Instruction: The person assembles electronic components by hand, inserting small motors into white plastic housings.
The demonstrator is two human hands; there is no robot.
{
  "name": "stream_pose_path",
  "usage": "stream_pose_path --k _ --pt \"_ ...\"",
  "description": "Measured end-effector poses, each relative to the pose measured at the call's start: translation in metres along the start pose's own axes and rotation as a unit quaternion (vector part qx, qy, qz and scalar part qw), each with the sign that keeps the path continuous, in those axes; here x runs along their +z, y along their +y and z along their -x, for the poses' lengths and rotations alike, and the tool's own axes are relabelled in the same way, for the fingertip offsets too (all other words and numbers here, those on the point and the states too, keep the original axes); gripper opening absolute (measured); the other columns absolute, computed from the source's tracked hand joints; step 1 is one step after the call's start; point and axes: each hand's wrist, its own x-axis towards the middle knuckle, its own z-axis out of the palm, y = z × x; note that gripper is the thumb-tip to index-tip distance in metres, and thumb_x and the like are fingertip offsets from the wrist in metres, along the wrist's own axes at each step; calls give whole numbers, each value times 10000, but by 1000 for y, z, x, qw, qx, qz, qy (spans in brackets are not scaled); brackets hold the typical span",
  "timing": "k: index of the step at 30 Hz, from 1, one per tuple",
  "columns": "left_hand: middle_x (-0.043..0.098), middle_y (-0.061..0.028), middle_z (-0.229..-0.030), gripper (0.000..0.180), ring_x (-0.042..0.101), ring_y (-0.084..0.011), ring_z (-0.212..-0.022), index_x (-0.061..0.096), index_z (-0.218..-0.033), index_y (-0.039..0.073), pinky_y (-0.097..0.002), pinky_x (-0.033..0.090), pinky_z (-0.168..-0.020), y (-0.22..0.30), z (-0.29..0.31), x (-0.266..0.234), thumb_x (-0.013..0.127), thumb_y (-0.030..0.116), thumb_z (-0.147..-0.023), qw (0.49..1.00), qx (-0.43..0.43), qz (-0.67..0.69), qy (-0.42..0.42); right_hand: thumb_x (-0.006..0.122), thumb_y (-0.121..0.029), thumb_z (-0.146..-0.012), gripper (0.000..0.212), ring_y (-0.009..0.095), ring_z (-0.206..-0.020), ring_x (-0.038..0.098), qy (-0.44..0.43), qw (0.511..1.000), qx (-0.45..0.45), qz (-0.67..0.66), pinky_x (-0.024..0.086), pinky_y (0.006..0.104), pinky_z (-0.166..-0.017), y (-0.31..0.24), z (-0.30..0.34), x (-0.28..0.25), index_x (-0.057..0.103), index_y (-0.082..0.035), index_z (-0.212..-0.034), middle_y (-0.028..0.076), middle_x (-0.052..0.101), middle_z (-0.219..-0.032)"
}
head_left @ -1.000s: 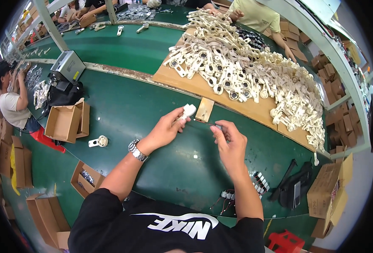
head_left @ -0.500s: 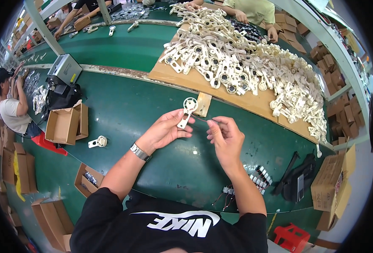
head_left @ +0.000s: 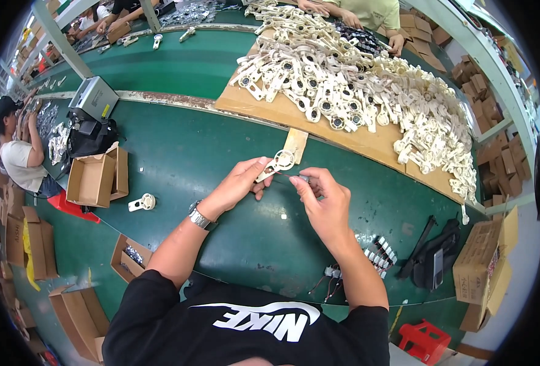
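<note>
My left hand is closed on the narrow handle end of a white plastic fan housing, whose round spoked ring points up and to the right. Just right of it, my right hand pinches a small grey piece; the fingers partly cover it. A thin dark-red wire runs between the housing and those fingertips. Beyond the ring a pale wooden block lies against the bench rail. By my right forearm lie several small white wired parts.
A large heap of white housings covers a cardboard sheet ahead. Another housing and an open cardboard box are at left. A black bag and a carton stand right. Co-workers sit across and at far left.
My left hand has tilted the housing to the right and brought it slightly lower. My right fingertips have shifted a little left, and the grey piece between them now shows.
</note>
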Motion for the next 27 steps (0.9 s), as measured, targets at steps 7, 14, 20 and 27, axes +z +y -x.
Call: stream_pose_path --k 7,14,20,27 --pt "564 24 -853 347 499 -53 -686 569 -1431 54 -235 469 -595 7 4 -5 459 168 -1122 991 10 -130 9 802 -118 -939 182 88 -568 583 51 998 20 15 463 256 -522 5 -5 -8 698 -6 -1037 75 681 -678" --pt "579 16 -845 343 496 -82 -721 606 -1417 77 -256 454 -647 16 3 2 493 100 -1094 975 23 -222 11 788 -109 -949 167 75 -574 580 5 1000 24 13 456 259 -524 8 -7 -9 697 -4 -1041 64 668 -668" --pt "646 -69 -816 322 541 -121 -721 651 -1349 31 -306 516 -703 17 10 2 545 52 -1045 956 79 -280 43 738 -107 -985 132 81 -620 649 -49 991 87 -86 500 251 -547 2 -11 -6 685 2 -1039 42 692 -695" --pt "729 -253 -1004 410 725 -376 -868 605 -1420 102 -437 550 -811 26 18 21 555 104 -1013 935 106 -338 -26 673 -110 -1026 144 112 -616 650 -54 967 167 -183 477 237 -499 14 0 -11 643 5 -1107 81 707 -789"
